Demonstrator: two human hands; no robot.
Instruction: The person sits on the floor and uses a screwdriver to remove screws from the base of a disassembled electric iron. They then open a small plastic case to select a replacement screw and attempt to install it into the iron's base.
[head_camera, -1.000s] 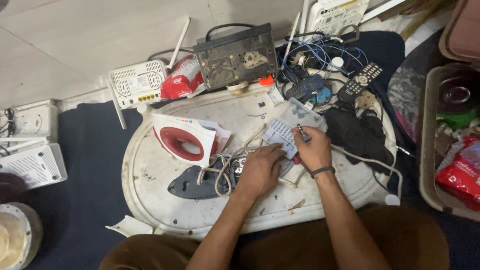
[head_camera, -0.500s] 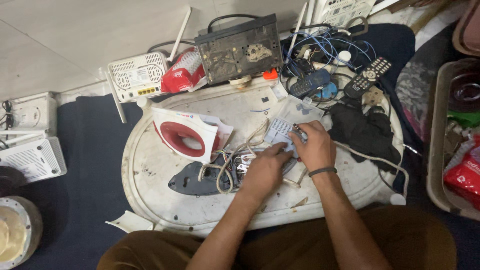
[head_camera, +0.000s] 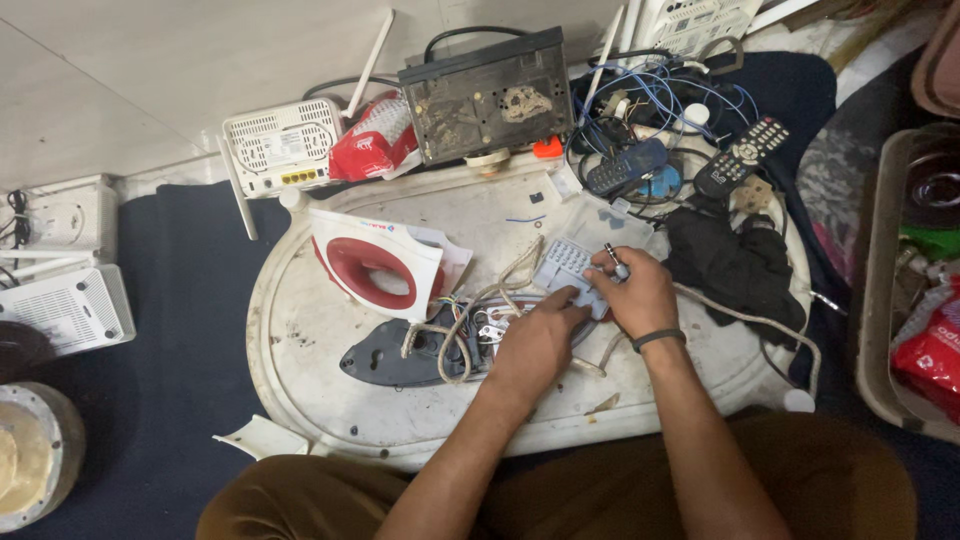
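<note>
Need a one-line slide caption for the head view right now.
Both hands work on a small grey part: left hand steadies it, right hand holds a thin tool, beside an opened iron's soleplate on a white tray.

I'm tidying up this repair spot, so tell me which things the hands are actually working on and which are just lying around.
In use:
- left hand on the small grey keypad piece
- right hand holding a thin metal tool
- dark iron soleplate with its braided cord, beside the hands

Lying about:
- red and white iron shell
- white router
- black box
- remote control
- black cloth
</note>
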